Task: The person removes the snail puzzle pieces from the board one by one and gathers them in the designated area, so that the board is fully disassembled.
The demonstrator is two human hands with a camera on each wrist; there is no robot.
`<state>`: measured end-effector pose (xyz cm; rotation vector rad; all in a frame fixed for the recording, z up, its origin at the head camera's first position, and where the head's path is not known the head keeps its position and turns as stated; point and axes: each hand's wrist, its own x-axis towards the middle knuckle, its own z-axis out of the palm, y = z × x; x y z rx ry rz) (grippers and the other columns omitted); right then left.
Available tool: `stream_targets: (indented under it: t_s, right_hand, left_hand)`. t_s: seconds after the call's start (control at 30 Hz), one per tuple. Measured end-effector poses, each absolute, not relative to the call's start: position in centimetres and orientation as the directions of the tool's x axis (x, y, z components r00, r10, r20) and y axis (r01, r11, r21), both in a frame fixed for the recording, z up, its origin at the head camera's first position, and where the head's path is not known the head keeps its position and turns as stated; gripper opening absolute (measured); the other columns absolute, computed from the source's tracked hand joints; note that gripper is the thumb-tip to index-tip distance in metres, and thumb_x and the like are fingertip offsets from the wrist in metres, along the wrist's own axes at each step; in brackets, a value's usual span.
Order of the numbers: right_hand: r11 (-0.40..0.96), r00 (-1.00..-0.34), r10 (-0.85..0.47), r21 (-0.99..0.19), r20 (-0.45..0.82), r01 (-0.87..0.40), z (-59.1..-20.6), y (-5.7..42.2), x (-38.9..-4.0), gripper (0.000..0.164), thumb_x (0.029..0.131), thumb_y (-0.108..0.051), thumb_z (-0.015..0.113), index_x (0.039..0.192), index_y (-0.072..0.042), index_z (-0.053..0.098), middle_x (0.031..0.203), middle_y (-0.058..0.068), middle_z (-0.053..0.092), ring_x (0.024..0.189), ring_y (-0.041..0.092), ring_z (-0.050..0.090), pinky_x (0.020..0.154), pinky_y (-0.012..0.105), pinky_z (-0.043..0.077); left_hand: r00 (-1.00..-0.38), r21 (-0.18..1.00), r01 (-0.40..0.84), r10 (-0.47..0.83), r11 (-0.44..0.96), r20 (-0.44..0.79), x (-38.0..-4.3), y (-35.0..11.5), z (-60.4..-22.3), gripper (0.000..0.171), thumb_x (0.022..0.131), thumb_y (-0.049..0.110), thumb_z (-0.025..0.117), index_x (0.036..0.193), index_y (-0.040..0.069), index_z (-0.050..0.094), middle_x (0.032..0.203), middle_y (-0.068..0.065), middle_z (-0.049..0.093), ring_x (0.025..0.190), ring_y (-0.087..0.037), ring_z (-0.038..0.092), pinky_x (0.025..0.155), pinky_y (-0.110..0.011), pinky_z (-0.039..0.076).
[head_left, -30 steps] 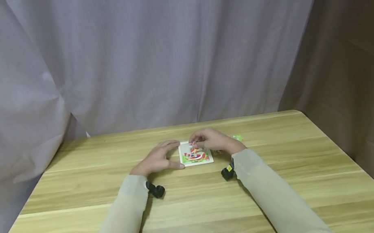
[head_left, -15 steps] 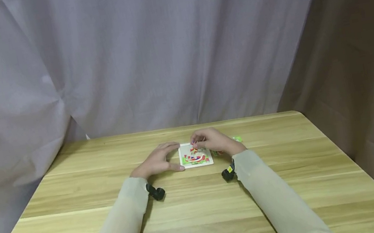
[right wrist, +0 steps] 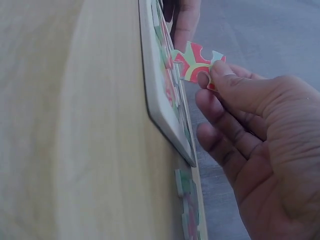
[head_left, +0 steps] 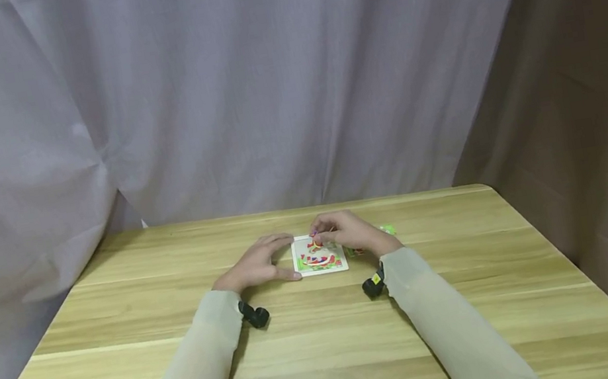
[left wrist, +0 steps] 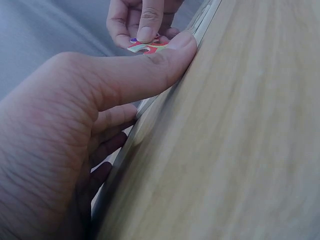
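A white-rimmed jigsaw tray (head_left: 324, 272), partly filled with red, white and green pieces, lies on the wooden table. My left hand (head_left: 255, 265) holds its left side, thumb at the near corner and fingers at the far corner. Over the tray, my right hand (head_left: 347, 230) pinches a jigsaw piece (right wrist: 194, 64) between thumb and index finger. That piece is red, green and yellow; its lower edge comes close to the tray in the right wrist view. In the left wrist view the piece (left wrist: 147, 46) shows just past the left thumb.
Loose jigsaw pieces (head_left: 388, 229) lie right of the tray, partly behind the right hand. A dark camera (head_left: 255, 313) sits on the left wrist and another camera (head_left: 374, 284) on the right. A grey curtain (head_left: 216, 97) hangs behind the table (head_left: 318, 348).
The piece in my right hand turns and tilts slightly over the tray, while the hand stays nearly in place. My left hand keeps its hold. The head view shifts a little.
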<state>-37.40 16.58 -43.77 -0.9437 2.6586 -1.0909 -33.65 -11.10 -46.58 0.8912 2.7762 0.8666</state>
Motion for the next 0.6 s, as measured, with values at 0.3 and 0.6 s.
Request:
stream_targets:
  t_s: [0.3,0.6]
  right_hand:
    - [0.538,-0.803,-0.577,-0.671,0.149,-0.511,-43.2,16.9,-37.1,0.03,0.104,-0.021,0.069,0.129,-0.005,0.071,0.11,0.007,0.078,0.107,0.025,0.073,0.108,0.05,0.057]
    - [0.536,-0.809,-0.56,-0.666,0.18,-0.519,-43.2,17.9,-37.2,0.025,0.104,-0.021,0.069,0.126,-0.011,0.074,0.108,0.004,0.078,0.101,0.02,0.073,0.098,0.044,0.06]
  left_hand:
    - [-0.826,0.54,0.507,0.558,0.672,0.081,-33.7,-11.2,-46.5,0.101,0.082,0.058,0.082,0.162,0.012,0.042,0.17,-0.011,0.038,0.158,-0.037,0.032,0.129,-0.066,0.025]
    - [-0.826,0.538,0.502,0.559,0.677,0.067,-33.9,-11.2,-46.4,0.102,0.082,0.06,0.081,0.163,0.013,0.04,0.171,-0.01,0.036,0.159,-0.037,0.031,0.128,-0.067,0.025]
